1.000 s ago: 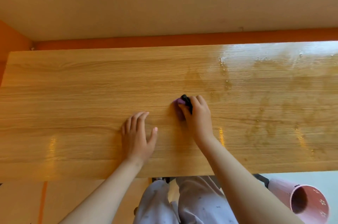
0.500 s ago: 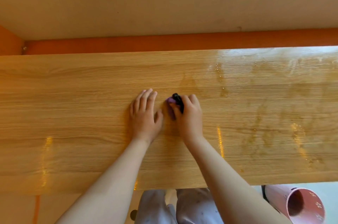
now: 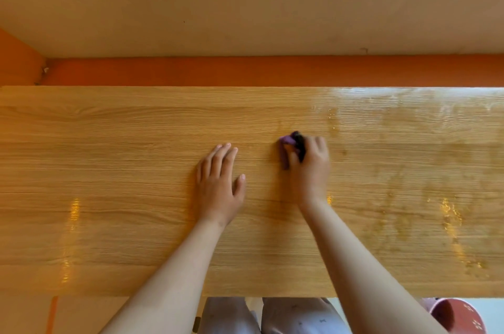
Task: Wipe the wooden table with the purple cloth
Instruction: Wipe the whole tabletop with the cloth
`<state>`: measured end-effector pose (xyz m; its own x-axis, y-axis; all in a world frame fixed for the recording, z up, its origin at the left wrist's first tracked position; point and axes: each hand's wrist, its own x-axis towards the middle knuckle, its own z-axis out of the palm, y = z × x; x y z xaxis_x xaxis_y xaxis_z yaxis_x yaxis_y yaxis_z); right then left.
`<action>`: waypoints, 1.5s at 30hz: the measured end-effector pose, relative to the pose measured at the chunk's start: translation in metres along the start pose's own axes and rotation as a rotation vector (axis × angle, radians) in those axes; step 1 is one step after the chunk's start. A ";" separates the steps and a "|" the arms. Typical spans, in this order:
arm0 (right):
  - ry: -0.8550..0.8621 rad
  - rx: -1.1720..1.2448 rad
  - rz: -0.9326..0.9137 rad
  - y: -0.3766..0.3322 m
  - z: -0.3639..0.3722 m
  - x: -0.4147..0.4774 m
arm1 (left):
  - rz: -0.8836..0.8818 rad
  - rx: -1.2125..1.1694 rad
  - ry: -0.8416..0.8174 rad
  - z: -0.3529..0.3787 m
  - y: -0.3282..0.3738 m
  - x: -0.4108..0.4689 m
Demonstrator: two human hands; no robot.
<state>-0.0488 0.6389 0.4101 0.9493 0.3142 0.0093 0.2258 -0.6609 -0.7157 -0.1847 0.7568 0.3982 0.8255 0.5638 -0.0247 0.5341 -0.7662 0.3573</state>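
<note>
The wooden table [image 3: 109,170] fills the middle of the view, with wet streaks and glare on its right half. A small bunched purple cloth [image 3: 286,149] with a black part lies pressed on the table near its centre. My right hand [image 3: 309,167] is closed over the cloth, and most of the cloth is hidden under the fingers. My left hand [image 3: 221,186] lies flat on the wood a little to the left, fingers apart, holding nothing.
A cream wall with an orange skirting strip [image 3: 272,70] runs behind the table's far edge. A pink bucket [image 3: 458,314] stands on the floor at the lower right, below the near edge. My legs show under the table.
My right hand has slid the cloth to the right, away from my left hand. Half a second ago the two hands were almost touching; now a gap lies between them.
</note>
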 end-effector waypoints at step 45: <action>-0.013 0.038 -0.068 0.011 -0.006 0.136 | -0.085 -0.092 0.063 0.004 0.048 0.003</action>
<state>0.0845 0.6702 0.4082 0.9292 0.3662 0.0500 0.2807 -0.6115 -0.7398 -0.1562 0.7203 0.4112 0.7637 0.6455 -0.0011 0.5800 -0.6854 0.4402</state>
